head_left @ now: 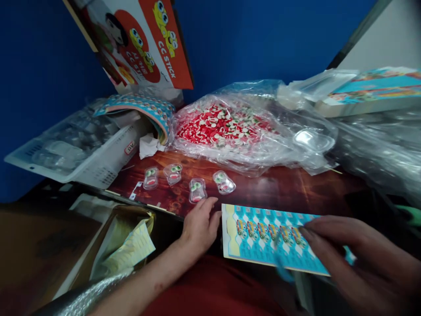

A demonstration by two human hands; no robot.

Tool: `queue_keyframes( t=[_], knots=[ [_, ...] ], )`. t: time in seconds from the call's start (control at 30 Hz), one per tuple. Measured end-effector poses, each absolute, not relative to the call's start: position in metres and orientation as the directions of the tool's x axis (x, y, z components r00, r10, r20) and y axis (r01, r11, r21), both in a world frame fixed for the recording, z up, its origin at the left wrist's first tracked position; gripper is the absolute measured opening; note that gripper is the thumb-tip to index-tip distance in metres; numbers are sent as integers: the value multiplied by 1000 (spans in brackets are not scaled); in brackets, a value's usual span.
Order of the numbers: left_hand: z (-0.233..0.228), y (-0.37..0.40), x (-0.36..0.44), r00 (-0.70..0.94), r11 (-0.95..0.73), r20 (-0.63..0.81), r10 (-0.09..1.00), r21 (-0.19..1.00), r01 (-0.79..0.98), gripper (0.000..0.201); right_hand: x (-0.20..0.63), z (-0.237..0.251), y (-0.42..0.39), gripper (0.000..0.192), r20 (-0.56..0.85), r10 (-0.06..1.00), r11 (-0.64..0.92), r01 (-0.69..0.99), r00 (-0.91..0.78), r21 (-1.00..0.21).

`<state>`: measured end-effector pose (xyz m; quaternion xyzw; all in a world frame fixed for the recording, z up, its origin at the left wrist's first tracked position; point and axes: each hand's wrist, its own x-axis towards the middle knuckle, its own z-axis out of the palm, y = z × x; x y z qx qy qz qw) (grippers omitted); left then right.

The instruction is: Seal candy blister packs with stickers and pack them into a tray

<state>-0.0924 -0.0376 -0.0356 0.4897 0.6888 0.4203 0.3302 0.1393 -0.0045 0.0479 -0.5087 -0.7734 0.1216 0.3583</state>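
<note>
My left hand (199, 226) rests at the table's front edge, fingers stretched and slightly apart, holding nothing. Its fingertips lie close to a clear plastic case (197, 192) with eye-like green and white discs and a red piece. Three similar cases, including one (224, 182) to the right, lie nearby. A blue and yellow printed sheet (256, 232) with rows of cartoon figures lies right of my left hand. Over its right part, my blurred right hand (355, 250) has thumb and index finger pinched; what they grip is unclear. A smeared blue strip (283, 265) shows at the sheet's lower edge.
Behind the cases spreads a clear bag (226, 127) of small red, white and green pieces. A white basket (107, 153) of clear plastic parts stands left. An open carton (108, 232) with paper sits below left. A printed box (177, 57) and plastic wrap (378, 140) lie behind and right.
</note>
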Motion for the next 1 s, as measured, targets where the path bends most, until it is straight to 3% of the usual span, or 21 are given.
queue_keyframes(
  t=[0.07, 0.2, 0.37, 0.5, 0.7, 0.83, 0.93, 1.0],
  knots=[
    [-27, -50, -107, -338, 187, -74, 938, 930, 316, 17, 106, 44, 3, 5, 381, 903, 415, 633, -198, -653],
    [-15, -57, -131, -308, 373, -417, 855, 908, -192, 34, 66, 27, 17, 11, 216, 939, 323, 471, -267, -821],
    [-3, -47, -134, -189, 377, -486, 854, 826, -420, 51, 59, 21, 23, 15, 71, 957, 188, 415, -281, -890],
    [0, -45, -125, -164, 412, -482, 860, 848, -333, 45, 53, 22, 18, 18, 36, 960, 152, 408, -277, -900],
    [-15, -47, -132, -401, 354, -366, 840, 929, -109, 31, 39, 8, 7, 18, -30, 936, 129, 421, -351, -898],
    [-16, -62, -147, -438, 343, -359, 824, 932, -118, 34, 38, 17, -1, 13, 107, 874, 337, 432, -474, -836],
    [-11, -78, -153, -298, 277, -284, 911, 959, -66, 60, 36, 29, -7, 11, 240, 768, 524, 367, -594, -769],
    [-9, -85, -153, -164, 318, -322, 932, 947, -51, 56, 34, 31, -8, 12, 253, 777, 528, 379, -576, -760]
  ],
)
